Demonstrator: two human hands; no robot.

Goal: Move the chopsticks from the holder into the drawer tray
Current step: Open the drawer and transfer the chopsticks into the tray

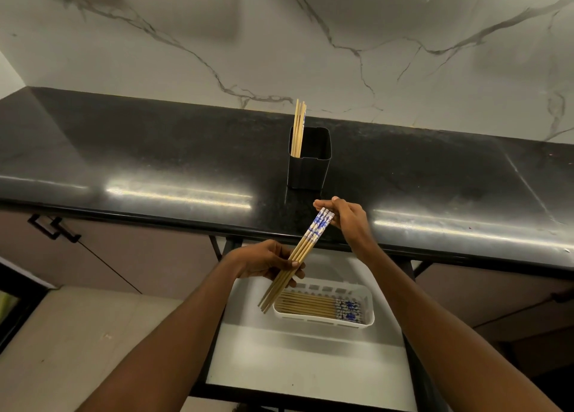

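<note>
A bundle of chopsticks [299, 253] is held in the air between both hands, just in front of the near edge of the black table [155, 163] and above the open drawer [304, 355]. Its long axis runs on a diagonal: the blue-and-white patterned ends point up, far and to the right, while the plain wooden tips point down, near and to the left, ending just over the left end of the white tray [368, 313]. The left hand [267, 261] is curled around the middle of the bundle, fingers wrapped under it and thumb on top; the right hand [344, 222] pinches the patterned ends between its fingertips. How many sticks the bundle holds is hard to count, since they overlap. In the tray, more chopsticks [316, 307] lie flat, long axis left to right, patterned ends to the right. On the table stands a black square holder [309, 159], upright, with a few remaining chopsticks [298, 125] leaning in its left corner, ends pointing up; their lower parts are hidden inside the holder, and a trace of blue behind them is too small to make out. The near end of the drawer is cut off by the forearms and the bottom edge of the view.
</note>
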